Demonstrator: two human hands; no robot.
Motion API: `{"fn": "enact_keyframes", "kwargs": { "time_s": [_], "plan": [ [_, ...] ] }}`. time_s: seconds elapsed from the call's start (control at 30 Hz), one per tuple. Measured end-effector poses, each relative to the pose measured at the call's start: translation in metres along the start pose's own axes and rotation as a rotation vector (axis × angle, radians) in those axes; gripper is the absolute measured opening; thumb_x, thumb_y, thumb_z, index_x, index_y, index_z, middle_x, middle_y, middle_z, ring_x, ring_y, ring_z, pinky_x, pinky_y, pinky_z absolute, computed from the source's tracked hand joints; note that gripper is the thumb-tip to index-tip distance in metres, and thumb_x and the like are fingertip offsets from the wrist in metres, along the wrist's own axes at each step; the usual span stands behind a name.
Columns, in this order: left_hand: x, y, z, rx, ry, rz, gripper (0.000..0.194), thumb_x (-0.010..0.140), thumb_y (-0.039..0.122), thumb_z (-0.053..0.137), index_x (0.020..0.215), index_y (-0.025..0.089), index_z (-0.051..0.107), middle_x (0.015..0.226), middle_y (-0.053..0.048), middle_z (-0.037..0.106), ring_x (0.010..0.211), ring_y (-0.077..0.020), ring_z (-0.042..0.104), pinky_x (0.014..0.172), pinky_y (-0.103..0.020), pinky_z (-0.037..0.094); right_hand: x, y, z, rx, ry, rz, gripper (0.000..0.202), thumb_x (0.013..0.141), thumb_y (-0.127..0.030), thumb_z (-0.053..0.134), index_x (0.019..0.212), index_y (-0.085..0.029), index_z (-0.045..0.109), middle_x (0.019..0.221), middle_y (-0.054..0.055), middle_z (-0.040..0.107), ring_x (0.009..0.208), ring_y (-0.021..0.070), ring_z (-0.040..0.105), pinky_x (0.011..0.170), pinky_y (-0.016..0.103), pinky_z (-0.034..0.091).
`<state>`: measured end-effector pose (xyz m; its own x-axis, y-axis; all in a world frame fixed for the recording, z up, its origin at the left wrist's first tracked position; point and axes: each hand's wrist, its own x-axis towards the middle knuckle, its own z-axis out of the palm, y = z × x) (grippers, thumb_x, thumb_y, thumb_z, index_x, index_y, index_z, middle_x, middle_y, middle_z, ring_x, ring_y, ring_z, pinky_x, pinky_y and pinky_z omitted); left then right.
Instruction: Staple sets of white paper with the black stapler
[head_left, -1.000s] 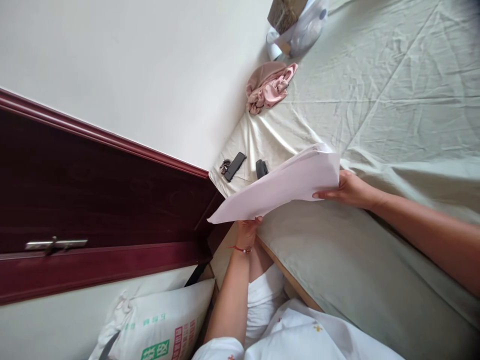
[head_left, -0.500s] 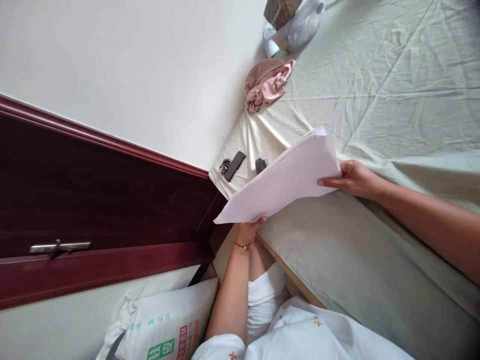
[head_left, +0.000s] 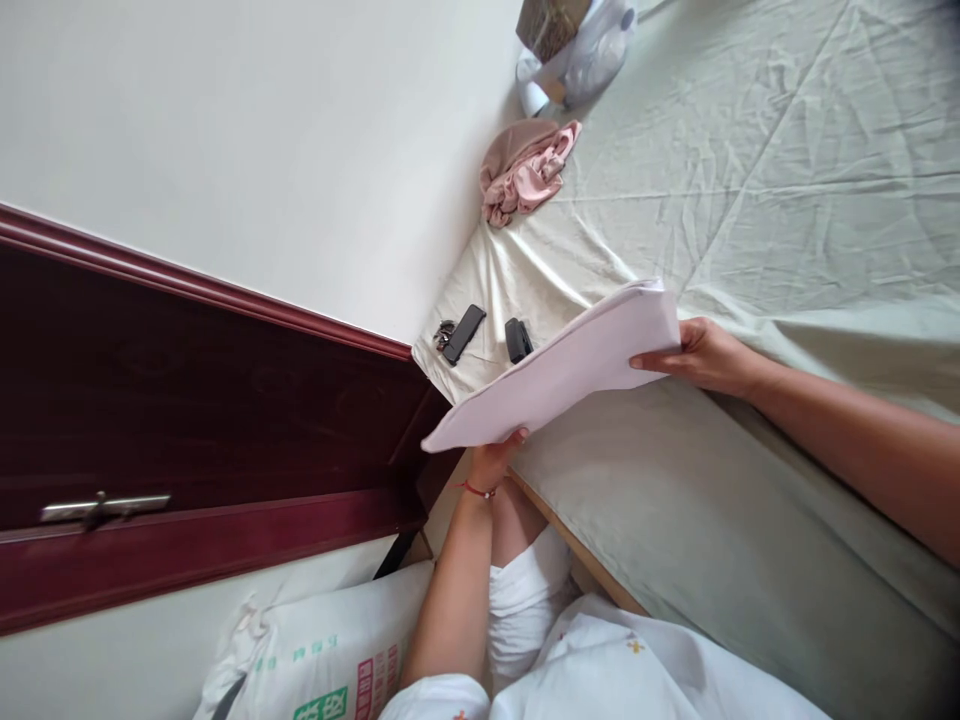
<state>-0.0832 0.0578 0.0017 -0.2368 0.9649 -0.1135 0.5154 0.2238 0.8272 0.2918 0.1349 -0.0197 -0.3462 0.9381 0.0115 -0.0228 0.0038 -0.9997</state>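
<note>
A stack of white paper (head_left: 562, 375) is held up at a slant over the edge of the bed, its near face turned toward me. My left hand (head_left: 498, 458), with a red string bracelet at the wrist, grips the lower left part; its thumb shows on the near face and the other fingers are hidden behind. My right hand (head_left: 694, 355) pinches the right end, thumb in front. Just beyond the paper a small black object (head_left: 517, 340) lies on the sheet, and left of it a black phone-like item (head_left: 463, 334) beside some keys (head_left: 444, 334).
Pink cloth (head_left: 529, 172) lies by the wall on the pale green bedsheet (head_left: 810, 170). Behind it are a plastic bag (head_left: 600, 55) and a brown box (head_left: 551, 25). A dark red wooden panel (head_left: 187, 390) stands at left, above a white printed sack (head_left: 322, 640).
The paper's upper edge has tipped down a little, showing more of the small black object behind it. Both hands keep their hold. The view has shifted slightly.
</note>
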Motion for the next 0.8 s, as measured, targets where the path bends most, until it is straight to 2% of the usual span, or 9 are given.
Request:
{"fn": "enact_keyframes", "kwargs": {
  "time_s": [0.1,0.27,0.4,0.5,0.63,0.7,0.8],
  "plan": [
    [-0.0004,-0.0028,0.0003,-0.084,0.033,0.02,0.052,0.065,0.043,0.085,0.108,0.018,0.072,0.117,-0.01,0.075,0.116,-0.0273,0.067,0.112,-0.046,0.046,-0.0009,-0.0007,-0.001,0.053,0.005,-0.003,0.045,0.067,-0.059,0.079,0.086,-0.018,0.078,0.084,0.005,0.074,0.081,0.0244,0.07,0.077,0.038,0.056],
    [-0.0019,-0.0039,-0.0002,-0.052,-0.074,-0.03,0.057,0.052,0.034,0.092,0.104,0.02,0.074,0.115,-0.009,0.076,0.116,-0.0287,0.067,0.113,-0.049,0.045,-0.0008,0.0012,-0.0033,-0.031,-0.075,-0.005,0.045,0.064,-0.056,0.083,0.09,-0.02,0.078,0.086,0.004,0.075,0.082,0.0253,0.07,0.076,0.037,0.056],
    [-0.0028,-0.0032,0.0066,-0.181,-0.051,0.012,0.059,0.054,0.038,0.091,0.106,0.018,0.071,0.113,-0.009,0.076,0.112,-0.027,0.068,0.108,-0.047,0.049,-0.0026,0.0029,-0.0023,-0.004,-0.085,-0.011,0.043,0.066,-0.055,0.083,0.089,-0.02,0.077,0.088,0.004,0.076,0.086,0.0263,0.07,0.08,0.039,0.056],
    [-0.0034,-0.0012,0.0073,-0.135,-0.073,-0.013,0.054,0.053,0.04,0.09,0.098,0.017,0.072,0.106,-0.011,0.077,0.107,-0.0281,0.069,0.107,-0.05,0.049,-0.0036,0.0016,-0.0009,-0.011,-0.118,-0.05,0.044,0.066,-0.054,0.083,0.092,-0.019,0.078,0.094,0.006,0.076,0.093,0.0289,0.07,0.084,0.041,0.057],
    [-0.0061,0.0036,0.0032,-0.033,-0.1,-0.012,0.063,0.052,0.037,0.091,0.108,0.016,0.071,0.116,-0.012,0.075,0.114,-0.0291,0.067,0.113,-0.052,0.044,-0.0038,0.0,0.0017,-0.091,-0.104,-0.114,0.049,0.066,-0.052,0.083,0.103,-0.02,0.075,0.1,0.008,0.075,0.097,0.0296,0.07,0.085,0.043,0.057],
    [-0.0074,0.0041,0.0009,-0.019,-0.086,0.02,0.057,0.059,0.038,0.088,0.109,0.019,0.071,0.119,-0.01,0.075,0.116,-0.0274,0.066,0.114,-0.049,0.044,-0.0035,0.0001,0.002,-0.079,-0.095,-0.131,0.052,0.068,-0.052,0.082,0.108,-0.022,0.072,0.103,0.007,0.075,0.095,0.0281,0.07,0.085,0.042,0.057],
    [-0.0075,-0.0008,-0.0018,0.014,-0.104,-0.008,0.038,0.064,0.036,0.086,0.097,0.021,0.074,0.106,-0.008,0.077,0.109,-0.0286,0.068,0.109,-0.049,0.047,-0.0019,0.001,0.0004,-0.189,-0.098,-0.15,0.046,0.07,-0.055,0.079,0.1,-0.021,0.074,0.102,0.009,0.074,0.093,0.0277,0.068,0.085,0.042,0.056]
  ]
}}
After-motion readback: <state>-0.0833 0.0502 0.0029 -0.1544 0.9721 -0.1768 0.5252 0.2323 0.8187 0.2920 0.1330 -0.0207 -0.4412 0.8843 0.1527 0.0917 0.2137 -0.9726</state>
